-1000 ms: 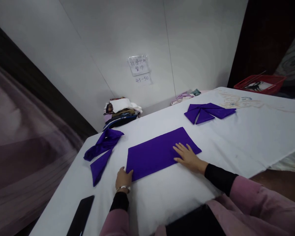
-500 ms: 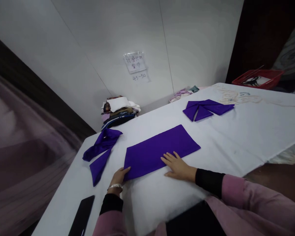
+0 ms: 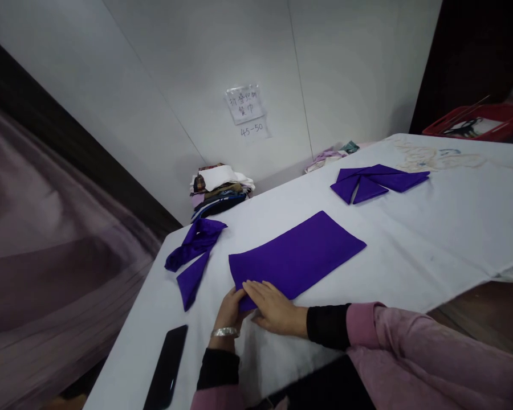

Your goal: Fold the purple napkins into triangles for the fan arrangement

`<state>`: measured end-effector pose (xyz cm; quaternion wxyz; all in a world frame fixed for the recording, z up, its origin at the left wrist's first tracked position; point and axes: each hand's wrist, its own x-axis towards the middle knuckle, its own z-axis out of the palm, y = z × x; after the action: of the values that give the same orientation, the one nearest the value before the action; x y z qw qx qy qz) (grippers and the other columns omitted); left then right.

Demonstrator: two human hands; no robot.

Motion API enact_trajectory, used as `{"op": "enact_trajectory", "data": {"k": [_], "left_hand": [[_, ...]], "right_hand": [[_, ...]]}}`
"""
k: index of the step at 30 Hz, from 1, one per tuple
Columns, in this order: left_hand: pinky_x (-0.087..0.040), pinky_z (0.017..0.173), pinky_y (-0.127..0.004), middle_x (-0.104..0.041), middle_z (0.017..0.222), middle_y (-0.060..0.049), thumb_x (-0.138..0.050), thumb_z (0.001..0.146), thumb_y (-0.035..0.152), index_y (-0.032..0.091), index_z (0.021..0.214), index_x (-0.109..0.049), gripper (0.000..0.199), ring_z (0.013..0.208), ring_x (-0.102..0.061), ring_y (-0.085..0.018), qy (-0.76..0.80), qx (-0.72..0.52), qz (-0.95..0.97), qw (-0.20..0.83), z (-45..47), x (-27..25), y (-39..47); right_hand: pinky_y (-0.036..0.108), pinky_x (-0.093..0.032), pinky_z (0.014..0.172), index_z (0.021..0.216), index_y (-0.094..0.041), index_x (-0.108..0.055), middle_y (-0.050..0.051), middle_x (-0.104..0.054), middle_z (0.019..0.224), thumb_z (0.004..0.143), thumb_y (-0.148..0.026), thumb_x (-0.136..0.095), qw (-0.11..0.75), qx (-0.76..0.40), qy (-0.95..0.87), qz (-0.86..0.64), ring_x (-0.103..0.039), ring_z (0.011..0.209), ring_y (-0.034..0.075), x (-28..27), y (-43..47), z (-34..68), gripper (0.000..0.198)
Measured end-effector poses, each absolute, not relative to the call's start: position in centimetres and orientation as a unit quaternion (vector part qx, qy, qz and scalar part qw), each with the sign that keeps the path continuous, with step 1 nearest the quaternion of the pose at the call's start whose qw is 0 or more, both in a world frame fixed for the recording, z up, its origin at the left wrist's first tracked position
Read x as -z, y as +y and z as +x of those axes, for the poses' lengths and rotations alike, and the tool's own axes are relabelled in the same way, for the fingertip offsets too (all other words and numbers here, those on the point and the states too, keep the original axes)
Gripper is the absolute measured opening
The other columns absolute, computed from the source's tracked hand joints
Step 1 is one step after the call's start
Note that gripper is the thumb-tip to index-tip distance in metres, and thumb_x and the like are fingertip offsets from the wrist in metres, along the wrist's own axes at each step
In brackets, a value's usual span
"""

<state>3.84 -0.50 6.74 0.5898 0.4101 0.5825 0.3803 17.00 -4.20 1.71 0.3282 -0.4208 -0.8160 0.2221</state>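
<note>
In front of me a purple cloth napkin [image 3: 299, 253], folded into a flat rectangle, lies on the white-covered table [image 3: 402, 262]. Its near left corner is pinched between the thumb and fingers of my left hand [image 3: 229, 313], which wears a silver bracelet [image 3: 225, 332]. My right hand [image 3: 276, 307] rests on the same corner with its fingers stretched out, right beside the left hand and partly over it. Part of the left fingers is hidden under the cloth.
Folded purple cloths lie at the left [image 3: 196, 256] and at the far right [image 3: 374, 181]. A black phone [image 3: 166, 367] is near the left edge. Piled clothes [image 3: 220, 191] stand by the wall, which bears a paper sign [image 3: 245, 105]. A red basket [image 3: 479, 122] sits beyond the table.
My right hand has slid left along the napkin's near edge to its left corner, meeting my left hand. My left hand keeps its hold there. The view has shifted slightly.
</note>
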Motion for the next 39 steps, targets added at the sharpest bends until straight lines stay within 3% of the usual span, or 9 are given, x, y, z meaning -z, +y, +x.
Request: {"op": "enact_trajectory", "data": {"k": [6, 15, 22, 25, 31, 39], "left_hand": [[-0.041, 0.042, -0.020, -0.059, 0.058, 0.004, -0.071, 0.055, 0.029, 0.016, 0.081, -0.059, 0.032, 0.050, -0.054, -0.011, 0.580, -0.361, 0.378, 0.625, 4.4, -6.5, -2.3], [-0.027, 0.037, -0.017, -0.045, 0.044, 0.010, -0.074, 0.054, 0.036, 0.019, 0.073, -0.052, 0.034, 0.036, -0.039, -0.006, 0.557, -0.380, 0.398, 0.622, 5.7, -5.7, -2.3], [-0.035, 0.044, -0.018, -0.052, 0.055, 0.006, -0.075, 0.058, 0.047, 0.018, 0.070, -0.050, 0.039, 0.046, -0.049, -0.007, 0.502, -0.424, 0.411, 0.632, 10.0, -7.6, -1.1], [-0.039, 0.049, -0.020, -0.061, 0.067, 0.000, -0.072, 0.060, 0.051, 0.017, 0.076, -0.055, 0.041, 0.057, -0.058, -0.011, 0.480, -0.462, 0.440, 0.602, 12.3, -8.1, -0.7], [-0.041, 0.053, -0.021, -0.062, 0.073, -0.001, -0.065, 0.069, 0.046, 0.017, 0.079, -0.057, 0.031, 0.062, -0.059, -0.012, 0.514, -0.537, 0.454, 0.492, 12.9, -6.7, -1.1], [-0.041, 0.052, -0.022, -0.064, 0.074, -0.003, -0.063, 0.068, 0.039, 0.017, 0.074, -0.059, 0.023, 0.064, -0.059, -0.014, 0.566, -0.466, 0.477, 0.484, 11.7, -2.9, -2.9]], "right_hand": [[0.043, -0.038, 0.101, 0.147, -0.018, -0.019, 0.013, -0.044, 0.140, 0.073, -0.010, -0.050, 0.399, -0.288, -0.774, -0.399, -0.045, 0.125, 0.024, -1.4, -5.1, 17.8, 0.080], [0.047, -0.034, 0.104, 0.145, -0.021, -0.027, 0.009, -0.048, 0.138, 0.072, -0.005, -0.046, 0.486, -0.429, -0.667, -0.367, -0.046, 0.124, 0.022, 0.1, -5.3, 18.4, 0.077], [0.047, -0.026, 0.109, 0.138, -0.024, -0.042, 0.005, -0.050, 0.137, 0.080, -0.025, -0.056, 0.587, -0.513, -0.495, -0.384, -0.042, 0.127, 0.022, -0.8, -4.0, 20.8, 0.059], [0.047, -0.030, 0.107, 0.131, -0.025, -0.050, 0.005, -0.055, 0.132, 0.082, -0.034, -0.057, 0.625, -0.513, -0.428, -0.405, -0.046, 0.123, 0.023, -1.8, -3.7, 22.5, 0.050], [0.045, -0.042, 0.095, 0.111, -0.020, -0.061, 0.007, -0.067, 0.110, 0.078, -0.037, -0.060, 0.636, -0.547, -0.353, -0.413, -0.059, 0.103, 0.025, -2.5, -3.8, 23.7, 0.037], [0.038, -0.051, 0.072, 0.097, -0.016, -0.059, 0.006, -0.070, 0.082, 0.070, -0.042, -0.068, 0.669, -0.593, -0.233, -0.383, -0.065, 0.078, 0.024, -2.6, -2.8, 26.1, 0.038]]}}
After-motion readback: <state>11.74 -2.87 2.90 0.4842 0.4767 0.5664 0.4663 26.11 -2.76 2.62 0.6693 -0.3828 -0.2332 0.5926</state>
